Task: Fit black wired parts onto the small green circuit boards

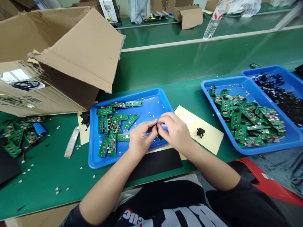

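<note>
My left hand (142, 136) and my right hand (176, 130) meet over the right part of a blue tray (92, 151), fingertips pinched together. Between them shows a narrow dark green piece, apparently the edge of a circuit board (160, 136), below my right fingers. A tiny black bit is at the fingertips; its shape is hidden. Several green circuit boards (112, 145) lie in the tray's left half, with small white scraps scattered beside them. Right of my right hand, a clump of small black parts (200, 132) rests on a cream sheet (210, 143).
A second blue tray (222, 132) holds piled circuit boards; behind it another tray (267, 70) contains black parts. An open cardboard box (87, 47) stands at left, near loose boards (17, 137) and a blue cylinder (39, 129). A black sheet (157, 164) lies in front. A bottle (214, 20) leans behind.
</note>
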A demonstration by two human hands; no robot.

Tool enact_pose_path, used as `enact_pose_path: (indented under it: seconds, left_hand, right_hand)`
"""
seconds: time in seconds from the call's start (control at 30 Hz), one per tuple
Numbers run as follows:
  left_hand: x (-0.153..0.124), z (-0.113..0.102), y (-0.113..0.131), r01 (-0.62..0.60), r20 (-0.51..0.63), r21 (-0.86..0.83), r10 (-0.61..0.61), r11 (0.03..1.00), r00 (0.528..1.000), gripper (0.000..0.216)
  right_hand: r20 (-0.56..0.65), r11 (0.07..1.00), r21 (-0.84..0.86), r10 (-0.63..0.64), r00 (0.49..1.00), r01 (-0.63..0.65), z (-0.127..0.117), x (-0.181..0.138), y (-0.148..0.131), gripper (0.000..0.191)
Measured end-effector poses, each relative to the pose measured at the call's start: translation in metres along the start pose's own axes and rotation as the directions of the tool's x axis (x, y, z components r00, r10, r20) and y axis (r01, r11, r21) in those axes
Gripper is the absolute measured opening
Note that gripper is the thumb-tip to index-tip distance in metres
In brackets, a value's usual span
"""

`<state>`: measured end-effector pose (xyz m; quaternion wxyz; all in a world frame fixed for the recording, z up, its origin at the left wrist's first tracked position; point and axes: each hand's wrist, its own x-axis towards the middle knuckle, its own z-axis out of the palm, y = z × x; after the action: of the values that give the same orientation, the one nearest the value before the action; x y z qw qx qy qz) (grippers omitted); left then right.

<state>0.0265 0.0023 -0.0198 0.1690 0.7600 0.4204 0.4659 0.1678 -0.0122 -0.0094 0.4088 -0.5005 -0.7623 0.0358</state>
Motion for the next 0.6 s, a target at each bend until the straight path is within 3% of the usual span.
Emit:
enact_pose_path:
  seconds: [0.1,0.17,0.23,0.27,0.33,0.43,0.5,0.6]
  left_hand:
    - [0.000,0.000,0.002,0.046,-0.021,-0.035,-0.047,0.998,0.999,0.017]
    - [0.000,-0.002,0.003,0.114,-0.032,-0.073,-0.116,0.991,0.993,0.017]
    - [0.000,-0.005,0.005,0.203,-0.024,-0.145,-0.208,0.968,0.978,0.018]
    - [0.001,-0.007,0.005,0.246,-0.011,-0.191,-0.253,0.950,0.967,0.019]
    - [0.003,-0.009,0.005,0.313,0.014,-0.276,-0.322,0.909,0.947,0.020]
    - [0.006,-0.011,0.004,0.356,0.003,-0.313,-0.374,0.880,0.927,0.019]
    - [0.008,-0.011,0.002,0.351,-0.042,-0.294,-0.379,0.889,0.924,0.018]
    - [0.010,-0.012,-0.002,0.320,-0.112,-0.243,-0.355,0.916,0.928,0.021]
  right_hand:
    - [-0.046,0.999,-0.016,0.042,0.998,-0.043,-0.001,0.002,0.006,0.015]
    - [-0.132,0.988,-0.011,0.154,0.979,-0.156,-0.005,0.006,0.018,0.015]
    - [-0.221,0.946,0.072,0.324,0.920,-0.316,-0.010,0.010,0.032,0.011]
    - [-0.200,0.912,0.168,0.404,0.893,-0.375,-0.012,0.012,0.036,0.007]
    - [0.020,0.801,0.409,0.472,0.881,-0.438,-0.014,0.013,0.037,0.013]
    - [0.385,0.608,0.609,0.333,0.861,-0.508,-0.012,0.013,0.022,0.041]
    - [0.488,0.556,0.634,0.251,0.836,-0.537,-0.010,0.013,0.012,0.051]
    - [0.526,0.562,0.615,0.231,0.818,-0.554,-0.007,0.016,0.003,0.057]
